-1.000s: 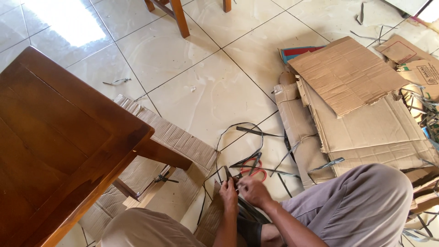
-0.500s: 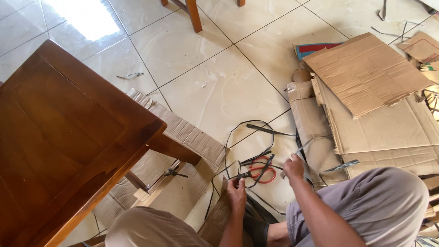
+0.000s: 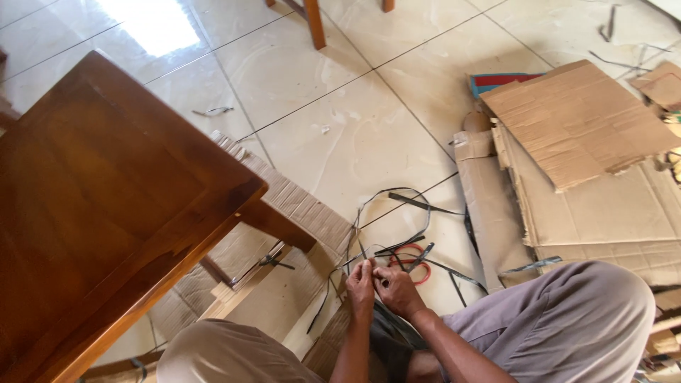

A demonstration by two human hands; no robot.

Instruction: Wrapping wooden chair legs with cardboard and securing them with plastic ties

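**Both hands pinched on black strapping at floor level**

Seated on tiled floor (image 3: 333, 142), knees spread, forearms reaching forward between them. Left hand (image 3: 360, 287) extended straight out, knuckles up, fingers curled in and closed on a strand of black plastic strap (image 3: 397, 202). Right hand (image 3: 397, 291) angled in from the right, wrist bent, fingertips pressed together just beside the left hand's, apparently gripping the same strand; exact contact point hidden by the fingers. Hands touching or nearly so.

Strap looping loosely outward over the tile ahead of the hands, further ends trailing right and left. Red-handled scissors (image 3: 413, 261) lying on the floor just beyond the right hand, partly tangled under the strap, not held.

Flattened cardboard (image 3: 610, 206) stacked to the right, a smaller torn sheet (image 3: 582, 120) on top. Corrugated sheet (image 3: 284, 213) lying under the dark wooden table (image 3: 106, 213) at left. Grey trouser knee (image 3: 567, 319) at lower right.
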